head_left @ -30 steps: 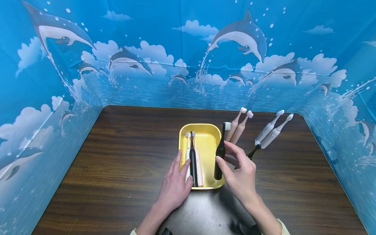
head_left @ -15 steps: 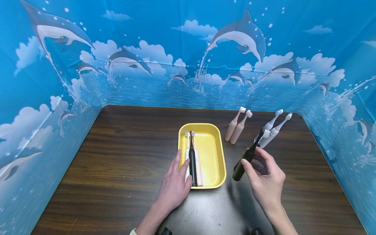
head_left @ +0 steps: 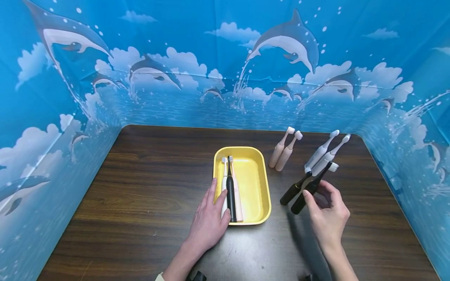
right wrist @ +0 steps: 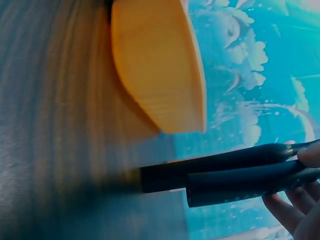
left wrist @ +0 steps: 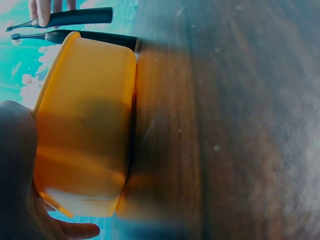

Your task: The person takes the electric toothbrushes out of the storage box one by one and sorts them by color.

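My right hand (head_left: 328, 212) pinches a black electric toothbrush (head_left: 305, 197) by its upper handle, bristle head up and tilted to the right. Beside it another black electric toothbrush (head_left: 292, 192) stands upright on the table. The held one's base sits higher than the standing one's in the right wrist view. My left hand (head_left: 209, 220) holds the near left wall of a yellow tray (head_left: 266, 195), some fingers inside the rim and others outside. A white toothbrush (head_left: 224, 179), a black toothbrush (head_left: 230, 195) and a pink toothbrush (head_left: 237, 199) lie side by side in the tray's left part.
Two pinkish-beige toothbrushes (head_left: 284, 156) stand behind the tray's right side. Farther right, two pale grey toothbrushes (head_left: 318, 158) stand behind the black pair. A dolphin-print blue backdrop (head_left: 218, 105) walls the dark wooden table (head_left: 147, 187) at the back and both sides.
My right hand has carried the black toothbrush from over the tray's right rim rightward, beside the standing black one. The left hand and the tray have stayed put.
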